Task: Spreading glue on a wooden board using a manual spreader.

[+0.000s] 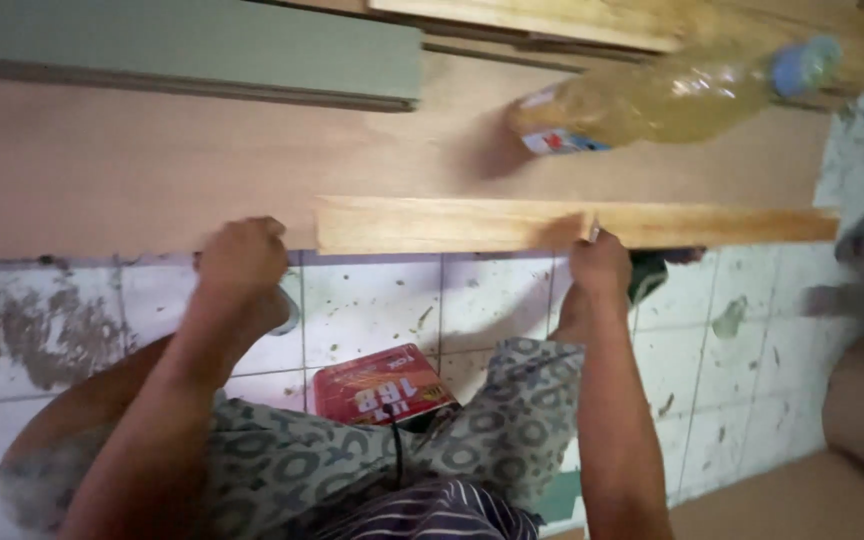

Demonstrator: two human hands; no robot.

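A long pale wooden strip (452,224) lies along the near edge of a large plywood sheet (152,160). My right hand (600,266) is closed at the strip's near edge, pinching a small thin object against the wood; what it is I cannot tell. My left hand (242,258) is curled on the plywood edge just left of the strip's end, its fingers closed over the edge.
A clear plastic bottle of yellow liquid (652,100) lies on the plywood behind the strip. A grey-green board (192,45) and more wood lengths (552,20) lie at the back. A red packet (382,385) rests on the dirty white tiled floor (372,300) between my knees.
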